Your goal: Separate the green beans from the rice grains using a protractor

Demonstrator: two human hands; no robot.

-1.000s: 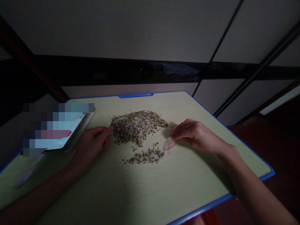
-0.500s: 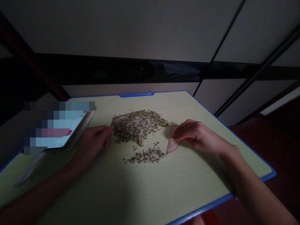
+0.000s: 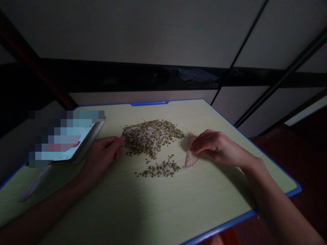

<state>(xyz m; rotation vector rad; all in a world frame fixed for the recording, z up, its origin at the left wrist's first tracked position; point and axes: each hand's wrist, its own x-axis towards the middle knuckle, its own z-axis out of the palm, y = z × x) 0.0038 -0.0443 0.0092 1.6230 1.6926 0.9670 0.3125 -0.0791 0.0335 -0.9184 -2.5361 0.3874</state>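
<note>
At the left end of a pale table (image 3: pixel 217 194) with a blue rim, we find a device with a lit screen (image 3: pixel 84 137), part of it blurred into blocks, and a whitish strip (image 3: pixel 35 183) stretching from under it towards us. Next comes our left hand (image 3: pixel 106 149), its fingers loosely curled and its thumb drawn against the forefinger, with the tip at the left edge of a large heap (image 3: pixel 150 136); we see nothing in its grasp, but cannot tell whether a grain is pinched there. That heap, mid-table, mixes small green beans with pale grains. Just in front of it, nearer to us and a little to the right, lies a small heap (image 3: pixel 160 169) of the same mixture. Beyond its right end, a pinkish see-through protractor (image 3: pixel 190 157) stands tilted, its lower tip near a few pale grains on the tabletop. Our right hand (image 3: pixel 217 146) pinches the protractor from above, thumb and fingers closed on its upper part. As we judge it, only a little has been parted off: the small heap lies separate, most of the beans and grains remain in the large one, and both are mixed.
</note>
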